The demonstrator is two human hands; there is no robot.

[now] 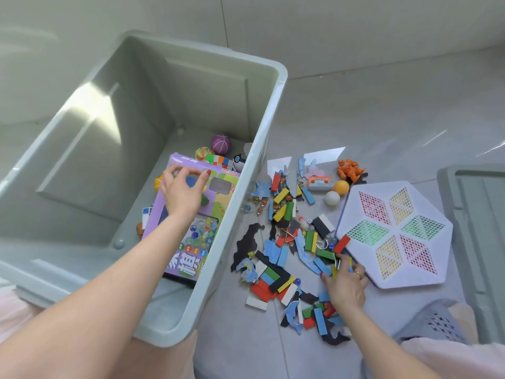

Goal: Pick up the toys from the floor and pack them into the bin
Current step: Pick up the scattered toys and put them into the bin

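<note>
The right hand (346,283) is curled down into the near edge of the heap of small coloured wooden blocks and flat puzzle pieces (287,242) on the grey floor, fingers pinched around a few blocks. The left hand (183,191) hovers inside the pale green plastic bin (237,214), fingers spread and empty, just above the purple marble-game box (191,242) lying there. A purple ball (220,144) rests farther back.

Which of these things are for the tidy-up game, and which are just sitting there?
For the tidy-up:
bin
purple game box already in it
coloured blocks on the floor
orange figure
two small balls
left hand and right hand

Just sitting there:
grey lid
slipper
</note>
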